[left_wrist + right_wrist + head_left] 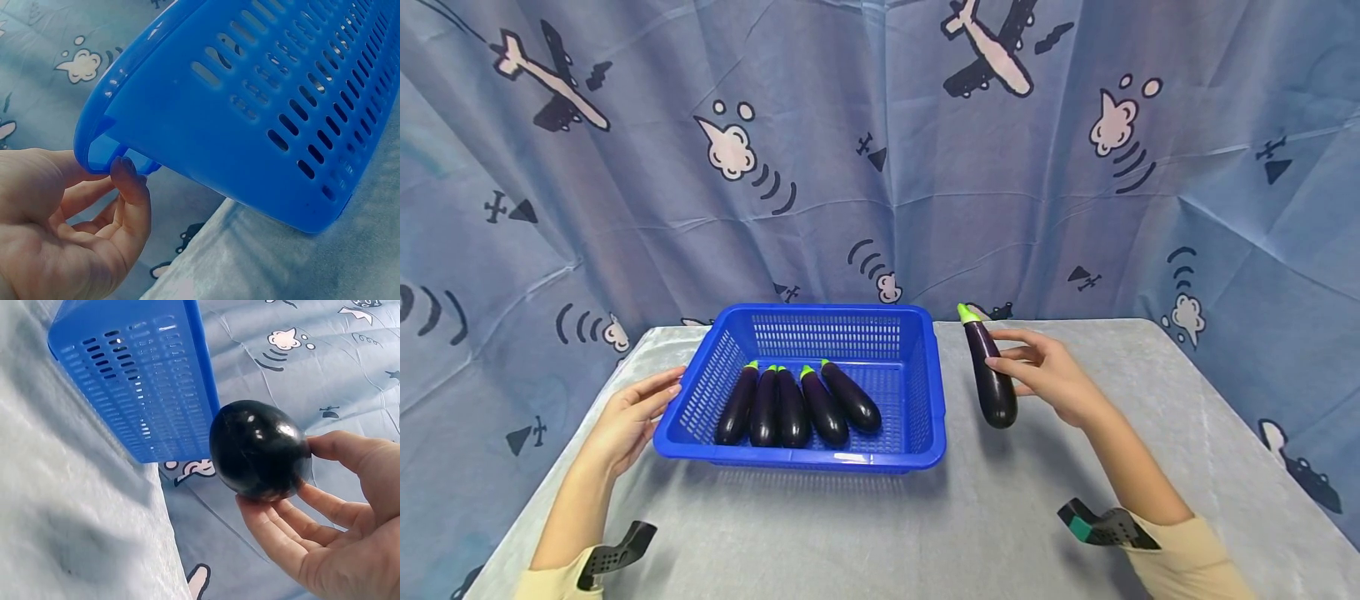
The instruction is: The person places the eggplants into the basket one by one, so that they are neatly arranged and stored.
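A blue plastic basket point(737, 455) with slotted walls stands on the table, and several dark purple eggplants point(792, 408) with green caps lie side by side in it. At the basket's left side, my left hand point(634, 417) pinches the rim point(103, 112) between thumb and fingers, as the left wrist view shows. My right hand point(1051, 375) holds another eggplant point(997, 396) to the right of the basket, above the table. Its green cap points up and away, and its thick end hangs down towards me. In the right wrist view that rounded end point(256, 450) hides part of the fingers.
A pale grey cloth covers the table point(820, 533). Behind it hangs a blue curtain point(820, 167) printed with planes and clouds. Black wrist mounts point(617, 554) sit at both sleeve cuffs.
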Demonstrator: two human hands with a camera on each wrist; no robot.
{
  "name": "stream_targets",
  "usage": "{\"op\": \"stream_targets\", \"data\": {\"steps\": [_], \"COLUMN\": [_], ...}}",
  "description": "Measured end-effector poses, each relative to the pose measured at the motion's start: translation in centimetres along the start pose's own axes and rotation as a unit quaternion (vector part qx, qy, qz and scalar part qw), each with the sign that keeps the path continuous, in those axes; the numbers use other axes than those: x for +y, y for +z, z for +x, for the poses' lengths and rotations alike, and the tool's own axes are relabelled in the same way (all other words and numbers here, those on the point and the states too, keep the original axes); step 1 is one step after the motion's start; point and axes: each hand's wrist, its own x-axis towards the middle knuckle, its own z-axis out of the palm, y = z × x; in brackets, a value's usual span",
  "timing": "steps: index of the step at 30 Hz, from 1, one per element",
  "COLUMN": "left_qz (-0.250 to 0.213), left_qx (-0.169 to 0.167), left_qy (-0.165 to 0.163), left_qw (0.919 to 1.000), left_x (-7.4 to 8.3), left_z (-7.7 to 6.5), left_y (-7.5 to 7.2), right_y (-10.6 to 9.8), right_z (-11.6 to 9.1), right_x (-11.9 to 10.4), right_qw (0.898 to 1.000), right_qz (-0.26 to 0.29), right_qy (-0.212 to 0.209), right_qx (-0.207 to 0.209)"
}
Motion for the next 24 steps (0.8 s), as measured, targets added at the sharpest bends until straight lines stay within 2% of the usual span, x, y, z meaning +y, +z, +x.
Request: {"op": "stream_targets", "data": {"steps": [13,24], "left_qz": [0.001,-0.009], "left_qx": [-0.001,0.003], "left_qy": [-0.006,-0.013], "left_qw": [1.0000,0.9999], "left_x": [0.0,0.1], "left_z": [0.1,0.0], "left_y": [-0.1,0.0], "right_y": [1.5,2.7], "right_z": [1.0,1.9], "right_x": [-1.5,-3.0], "right_qw": [1.000,1.000], "right_qz": [0.005,-0.001], "right_qy": [-0.018,-0.010], "right_qx": [-0.017,-0.024]}}
